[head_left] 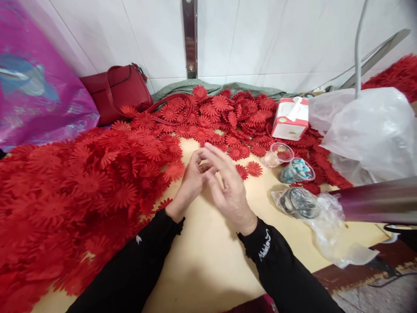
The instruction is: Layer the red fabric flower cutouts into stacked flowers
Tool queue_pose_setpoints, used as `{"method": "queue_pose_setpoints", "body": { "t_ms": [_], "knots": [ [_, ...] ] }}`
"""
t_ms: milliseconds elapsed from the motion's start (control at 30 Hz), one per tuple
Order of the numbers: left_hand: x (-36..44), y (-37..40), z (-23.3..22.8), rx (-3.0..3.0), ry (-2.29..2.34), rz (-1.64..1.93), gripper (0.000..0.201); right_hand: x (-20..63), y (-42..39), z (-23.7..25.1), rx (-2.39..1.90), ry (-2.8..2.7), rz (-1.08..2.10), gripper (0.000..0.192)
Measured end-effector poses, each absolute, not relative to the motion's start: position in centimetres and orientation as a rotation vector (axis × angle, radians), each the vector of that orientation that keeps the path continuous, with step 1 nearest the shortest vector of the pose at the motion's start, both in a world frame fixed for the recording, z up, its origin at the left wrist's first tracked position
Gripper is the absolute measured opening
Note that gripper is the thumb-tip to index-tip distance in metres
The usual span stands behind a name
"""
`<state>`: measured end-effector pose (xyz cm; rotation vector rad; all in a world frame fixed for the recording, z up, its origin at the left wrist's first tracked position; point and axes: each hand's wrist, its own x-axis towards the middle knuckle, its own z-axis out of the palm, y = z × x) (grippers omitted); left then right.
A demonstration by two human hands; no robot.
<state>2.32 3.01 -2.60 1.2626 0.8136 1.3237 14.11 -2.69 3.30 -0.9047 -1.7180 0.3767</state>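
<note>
The 2 hands meet above the bare middle of the pale yellow table (208,261), just in front of the heap of red fabric flowers (97,174). The right hand (228,187) lies partly over the left hand (190,182), its fingers spread and loose, gripping nothing that shows. The left hand's fingers curl toward the right palm; a small glint shows between the fingertips, too small to identify, so whether it pinches anything cannot be told. Both black sleeves run off the bottom edge.

The flowers cover the table to the left of the hands and behind them, up to the white tiled wall (260,39). A red handbag (117,91) sits on the heap at the back left, beside a magenta plastic bag (35,87) cut off by the left edge. Right of the hands stand a clear cup (278,154), a cup with blue-and-white contents (297,170) that are hard to make out, and a round object in crumpled clear plastic (299,202). Behind these sits a red-and-white tissue box (291,118). A large translucent bag (371,130) and a blurred metallic tube (378,202) fill the right side.
</note>
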Motion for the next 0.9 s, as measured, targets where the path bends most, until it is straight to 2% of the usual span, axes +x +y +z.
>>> {"method": "queue_pose_setpoints", "body": {
  "t_ms": [100, 233, 300, 400, 467, 567, 667, 800, 900],
  "knots": [
    [2.1, 3.3, -2.5, 1.192, 0.804, 1.315, 0.06, 15.4, -1.9, 2.1, -1.184, -1.45, 0.283, 0.029],
    [2.1, 3.4, -2.0, 1.204, 0.842, 1.271, 0.061, 17.0, -0.5, 0.2, -1.231, -1.187, 0.666, 0.038],
    [2.2, 3.1, -1.6, 1.185, 0.819, 1.221, 0.057, 17.2, -0.2, -0.2, -1.135, -1.132, 0.838, 0.037],
    [2.4, 2.6, -0.9, 1.196, 0.735, 1.094, 0.037, 17.1, -0.2, 0.0, -1.042, -1.133, 0.94, 0.036],
    [2.4, 2.4, -0.4, 1.216, 0.709, 1.051, 0.029, 17.1, -0.3, 0.2, -1.051, -1.151, 0.897, 0.037],
    [2.3, 2.2, -0.2, 1.237, 0.745, 1.082, 0.024, 17.0, -0.6, 0.6, -1.163, -1.226, 0.604, 0.036],
    [2.2, 2.4, -0.4, 1.245, 0.755, 1.12, 0.022, 17.0, -0.9, 1.0, -1.24, -1.373, 0.317, 0.018],
    [2.1, 2.6, -0.7, 1.235, 0.758, 1.16, 0.022, 17.0, -1.0, 1.1, -1.206, -1.431, 0.315, 0.003],
    [2.1, 2.7, -0.7, 1.232, 0.799, 1.139, 0.026, 17.2, -0.8, 1.0, -1.19, -1.428, 0.339, 0.008]
  ]
}}
